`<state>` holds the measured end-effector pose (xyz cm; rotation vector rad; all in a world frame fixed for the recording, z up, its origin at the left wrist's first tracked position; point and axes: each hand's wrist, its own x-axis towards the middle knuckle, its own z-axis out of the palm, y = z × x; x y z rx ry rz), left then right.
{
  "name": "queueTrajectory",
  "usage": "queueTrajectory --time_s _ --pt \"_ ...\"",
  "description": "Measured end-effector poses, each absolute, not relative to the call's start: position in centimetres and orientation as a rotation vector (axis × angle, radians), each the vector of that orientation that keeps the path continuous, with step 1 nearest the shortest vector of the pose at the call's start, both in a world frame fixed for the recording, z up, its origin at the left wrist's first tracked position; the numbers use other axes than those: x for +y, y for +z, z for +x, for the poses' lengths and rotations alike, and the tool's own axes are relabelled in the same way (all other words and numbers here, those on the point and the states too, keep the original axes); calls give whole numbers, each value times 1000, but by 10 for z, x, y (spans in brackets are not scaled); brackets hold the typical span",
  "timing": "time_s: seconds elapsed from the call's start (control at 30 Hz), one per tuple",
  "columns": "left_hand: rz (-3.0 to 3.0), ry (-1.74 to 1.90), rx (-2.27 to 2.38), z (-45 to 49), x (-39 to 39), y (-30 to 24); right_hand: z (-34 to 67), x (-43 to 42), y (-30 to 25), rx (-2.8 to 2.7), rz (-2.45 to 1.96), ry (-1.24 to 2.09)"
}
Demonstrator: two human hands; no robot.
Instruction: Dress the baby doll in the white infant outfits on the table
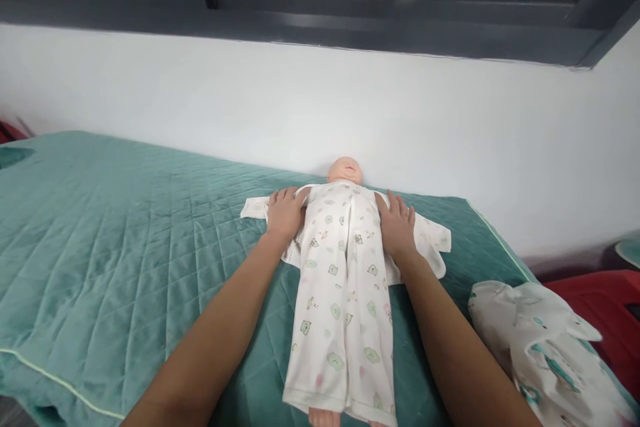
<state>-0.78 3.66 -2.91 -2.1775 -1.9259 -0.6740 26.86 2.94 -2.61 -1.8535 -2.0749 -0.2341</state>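
Observation:
A baby doll (pixel 345 170) lies on its back on a green quilted mat (pixel 125 247), head toward the white wall. It wears a white printed onesie (pixel 343 287); bare feet show at the bottom edge. My left hand (pixel 286 212) lies flat on the doll's left side by the shoulder and sleeve, fingers stretched out. My right hand (pixel 397 221) lies flat on the other side of the doll's chest, fingers spread. Neither hand holds anything.
A second white printed garment (pixel 545 340) lies bunched at the mat's right end. Something red (pixel 595 307) stands beyond it on the right. The white wall runs right behind the doll's head, under a dark window frame (pixel 320 20).

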Motion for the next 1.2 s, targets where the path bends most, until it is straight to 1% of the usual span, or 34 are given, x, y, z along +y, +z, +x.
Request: queueTrajectory --time_s 0.2,0.43,0.63,0.73,0.87,0.97,1.03,1.1,1.2 --pt "-2155 -649 -2060 -15 49 -24 280 49 -21 -1988 -1961 -261" --pt "-2289 -733 -2246 -40 55 -18 320 61 -15 -1902 -2110 16" --pt "-2237 -612 -2317 -40 51 -13 338 64 -21 -1972 -1863 158" --pt "-2235 -586 -2317 -39 50 -12 335 60 -19 -1999 -1767 167" --pt "-2340 -639 -2256 -38 51 -13 307 36 7 -1897 -1611 126" --pt "-2389 -802 -2212 -37 53 -15 262 13 38 -1851 -1370 213" --pt "-2325 -989 -2186 -35 53 -16 226 5 55 -1995 -1220 300" --pt "-2227 -1150 -2145 -34 52 -16 190 8 64 -2232 -1130 313" --pt "-2108 -1227 -2124 -33 50 -16 144 27 65 -2555 -1169 167"
